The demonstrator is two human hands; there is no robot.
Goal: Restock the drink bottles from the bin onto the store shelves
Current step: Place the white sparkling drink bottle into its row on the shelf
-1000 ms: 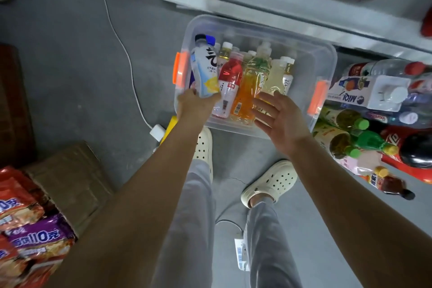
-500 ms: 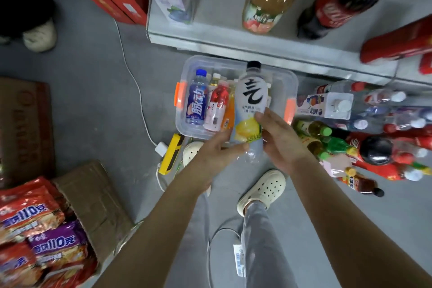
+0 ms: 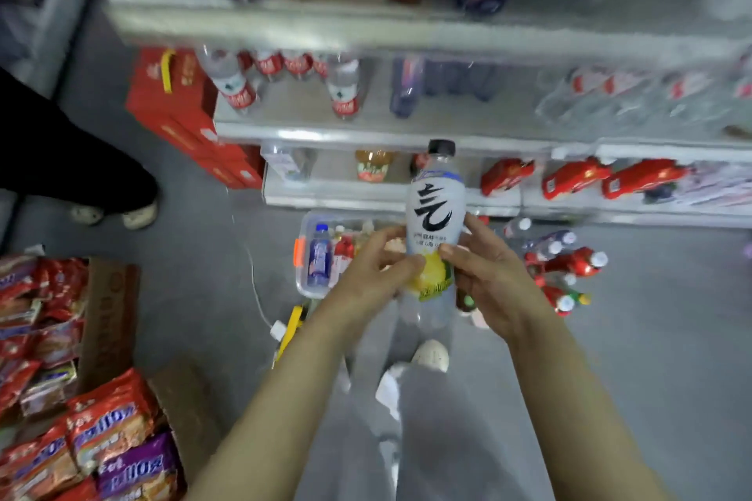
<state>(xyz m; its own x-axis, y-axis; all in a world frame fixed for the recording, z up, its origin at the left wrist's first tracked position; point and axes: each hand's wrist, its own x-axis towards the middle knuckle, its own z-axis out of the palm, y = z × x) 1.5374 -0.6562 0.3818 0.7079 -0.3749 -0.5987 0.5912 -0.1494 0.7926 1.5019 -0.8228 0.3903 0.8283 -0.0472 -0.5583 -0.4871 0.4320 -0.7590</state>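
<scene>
A white drink bottle with a black cap, a black character and a yellow fruit picture stands upright in front of me. My left hand grips its lower part from the left, and my right hand grips it from the right. Below them on the floor sits the clear plastic bin with orange latches, holding a blue bottle and a red one; my hands hide most of it. White store shelves rise ahead with rows of bottles.
Loose bottles lie on the floor to the right of the bin. Red cartons are stacked left of the shelves. Snack packs in cardboard boxes fill the lower left. Another person's legs stand at the left. A white cable crosses the floor.
The white bottle came out of the bin in my left hand, my right hand joined it, and both lifted it higher. My view rose from the bin to the shelves.
</scene>
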